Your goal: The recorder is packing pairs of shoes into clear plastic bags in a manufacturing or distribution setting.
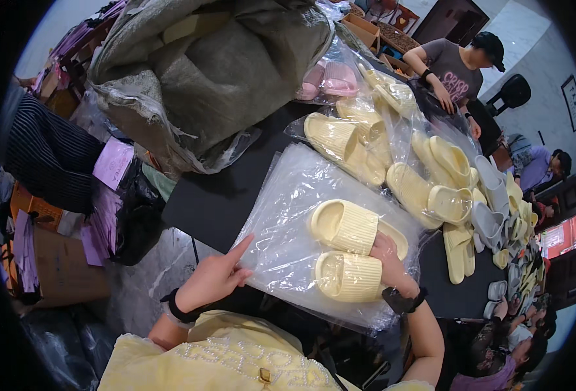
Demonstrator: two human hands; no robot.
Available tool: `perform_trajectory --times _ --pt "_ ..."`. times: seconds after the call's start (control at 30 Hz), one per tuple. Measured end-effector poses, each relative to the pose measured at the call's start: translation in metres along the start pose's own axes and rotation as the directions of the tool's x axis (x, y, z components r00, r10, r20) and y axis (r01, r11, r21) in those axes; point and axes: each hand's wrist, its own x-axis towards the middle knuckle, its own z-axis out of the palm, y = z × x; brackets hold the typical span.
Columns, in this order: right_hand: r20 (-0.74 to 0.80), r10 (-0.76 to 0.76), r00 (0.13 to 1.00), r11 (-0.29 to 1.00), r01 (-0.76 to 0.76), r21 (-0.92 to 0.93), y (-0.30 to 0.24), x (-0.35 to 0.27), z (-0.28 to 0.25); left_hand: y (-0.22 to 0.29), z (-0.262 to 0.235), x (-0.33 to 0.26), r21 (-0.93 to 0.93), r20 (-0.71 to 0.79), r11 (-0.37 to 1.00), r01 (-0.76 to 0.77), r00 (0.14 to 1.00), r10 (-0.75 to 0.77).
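A pair of pale yellow ribbed slippers (350, 275) lies side by side, toes to the right, on a stack of clear plastic bags (281, 202). My right hand (393, 266) is closed at the right side of the pair, its curled fingers against the slippers and partly hidden. At the stack's left edge is my left hand (217, 279), with the index finger stretched out at the plastic and the thumb apart, holding nothing. Whether the pair is on top of the uppermost bag or inside it, I cannot tell.
Bagged yellow slippers (340, 140) and loose grey slippers (487, 218) crowd the black table (203, 202) beyond and to the right. A large grey-green sack (216, 78) bulges at the far left. Across the table stands a person (454, 68); others sit farther right.
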Motion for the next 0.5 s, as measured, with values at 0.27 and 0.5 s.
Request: perform_trajectory --times 0.27,0.5 --pt "0.015 0.027 1.0 0.999 -0.028 0.041 -0.019 0.012 -0.012 0.034 0.007 0.022 0.51 -0.37 0.799 -0.318 0.758 0.537" --pt "-0.018 0.018 1.0 1.0 -0.018 -0.014 -0.004 -0.018 -0.023 -0.017 0.068 0.057 0.625 -0.105 0.73 -0.275 0.897 0.429"
